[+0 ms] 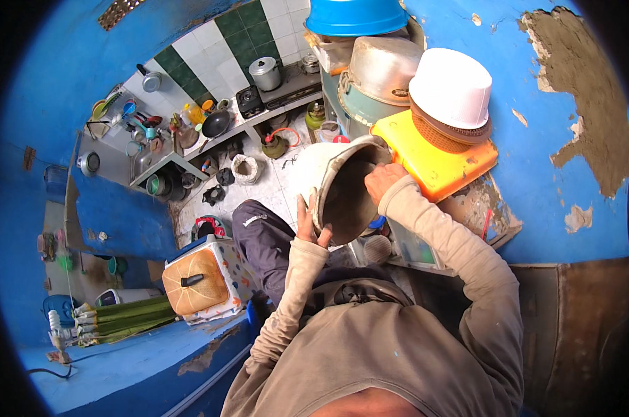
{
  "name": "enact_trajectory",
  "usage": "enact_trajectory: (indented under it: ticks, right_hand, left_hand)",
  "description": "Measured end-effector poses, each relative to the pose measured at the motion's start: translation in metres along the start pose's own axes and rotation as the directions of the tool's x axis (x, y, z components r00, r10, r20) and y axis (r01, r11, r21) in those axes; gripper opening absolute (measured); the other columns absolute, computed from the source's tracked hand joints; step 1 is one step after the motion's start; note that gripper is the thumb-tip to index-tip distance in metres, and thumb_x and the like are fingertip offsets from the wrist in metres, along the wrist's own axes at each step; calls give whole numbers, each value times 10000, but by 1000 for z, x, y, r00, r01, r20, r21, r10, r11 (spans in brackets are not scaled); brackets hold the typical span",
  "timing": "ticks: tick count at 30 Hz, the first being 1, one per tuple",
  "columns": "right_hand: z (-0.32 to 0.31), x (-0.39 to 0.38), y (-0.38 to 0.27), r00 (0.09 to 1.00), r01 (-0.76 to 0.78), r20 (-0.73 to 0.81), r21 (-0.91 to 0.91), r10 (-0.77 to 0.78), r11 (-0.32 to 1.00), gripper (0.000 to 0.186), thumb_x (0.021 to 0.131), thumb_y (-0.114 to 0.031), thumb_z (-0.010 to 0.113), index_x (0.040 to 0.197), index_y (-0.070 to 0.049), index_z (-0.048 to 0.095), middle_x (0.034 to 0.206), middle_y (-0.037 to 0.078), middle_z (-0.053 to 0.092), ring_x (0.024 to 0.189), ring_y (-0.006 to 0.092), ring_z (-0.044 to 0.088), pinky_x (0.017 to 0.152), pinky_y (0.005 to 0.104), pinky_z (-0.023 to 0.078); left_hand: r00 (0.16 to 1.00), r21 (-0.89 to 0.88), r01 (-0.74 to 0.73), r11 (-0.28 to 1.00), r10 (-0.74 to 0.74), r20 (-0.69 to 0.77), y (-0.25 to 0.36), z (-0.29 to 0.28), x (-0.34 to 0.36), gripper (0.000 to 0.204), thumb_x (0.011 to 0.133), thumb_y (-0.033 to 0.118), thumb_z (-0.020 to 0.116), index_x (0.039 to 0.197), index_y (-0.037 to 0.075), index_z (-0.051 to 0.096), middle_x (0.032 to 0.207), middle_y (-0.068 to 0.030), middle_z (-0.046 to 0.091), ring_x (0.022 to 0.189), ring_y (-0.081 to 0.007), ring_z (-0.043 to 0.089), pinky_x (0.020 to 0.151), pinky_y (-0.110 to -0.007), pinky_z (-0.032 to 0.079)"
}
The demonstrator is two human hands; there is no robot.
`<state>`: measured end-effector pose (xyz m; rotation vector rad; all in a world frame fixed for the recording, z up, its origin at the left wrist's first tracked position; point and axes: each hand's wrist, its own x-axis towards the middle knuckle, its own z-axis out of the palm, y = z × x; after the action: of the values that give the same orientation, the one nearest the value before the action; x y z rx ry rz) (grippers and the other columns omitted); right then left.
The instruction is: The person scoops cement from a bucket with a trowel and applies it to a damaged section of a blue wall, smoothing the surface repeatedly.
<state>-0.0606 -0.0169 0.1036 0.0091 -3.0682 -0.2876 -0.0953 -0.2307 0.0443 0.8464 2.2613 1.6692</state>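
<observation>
A dirty whitish bucket (307, 170) is tilted in front of me, its dark, stained opening toward my body. My left hand (307, 226) supports the near left side of its rim, the thumb and a finger standing apart. At the right side of the opening my right hand (386, 181) is closed, its fingers curled at the rim and partly hidden. Beside that hand lies an orange-yellow plastic case (432, 163), with a brown woven basket (436, 132) and an upturned white tub (452, 87) stacked on top.
A large metal pot (378, 69) and a blue basin (356, 17) are piled at the back. Along the far counter stand a stove (249, 102), a lidded pot (264, 73) and a wok (216, 124). Green gas cylinders (274, 146) and a white sack (245, 169) occupy the floor.
</observation>
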Motion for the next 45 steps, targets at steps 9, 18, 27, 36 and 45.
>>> enact_trajectory:
  ticks: [9, 18, 27, 36, 45]
  right_hand:
    - [60, -23, 41, 845, -400, 534, 639, -6, 657, 344, 691, -376, 634, 708, -34, 664, 547, 61, 590, 560, 194, 589, 578, 340, 471]
    - [21, -60, 44, 831, -535, 557, 800, -4, 273, 319, 803, -315, 592, 735, -5, 623, 601, 59, 573, 437, 107, 496, 432, 264, 399]
    - [-25, -78, 53, 908, -411, 394, 772, 143, 485, 269, 814, -264, 572, 871, -4, 610, 638, 69, 585, 598, 174, 566, 573, 304, 430]
    - [-92, -98, 82, 959, -278, 156, 682, 236, 676, 275, 714, -253, 678, 852, -18, 636, 810, 144, 619, 749, 268, 592, 674, 348, 454]
    - [-173, -127, 126, 977, -167, -25, 525, 211, 835, 221, 705, -189, 683, 855, -31, 649, 780, 97, 608, 686, 238, 585, 613, 318, 452]
  left_hand:
    - [996, -90, 86, 992, -83, 33, -9, -7, 1, 712, 733, 60, 561, 1379, 105, 264, 1416, -274, 151, 1301, -352, 244, 1009, -337, 294]
    - [912, -555, 381, 740, -398, 95, -6, -11, -9, 620, 778, 54, 549, 1350, 59, 309, 1202, -111, 499, 1035, -190, 508, 856, -267, 414]
    - [882, -675, 390, 626, -464, 80, 46, -29, -1, 430, 737, 123, 586, 1148, 59, 475, 906, -58, 575, 742, -170, 584, 552, -293, 510]
    - [812, -724, 479, 496, -565, 150, 73, -42, 17, 323, 741, 71, 599, 1054, 97, 526, 869, -30, 565, 744, -177, 575, 584, -340, 519]
    - [856, -726, 477, 496, -450, 254, 77, -55, 36, 392, 721, 92, 566, 1100, 58, 474, 891, -90, 571, 712, -233, 598, 559, -408, 535]
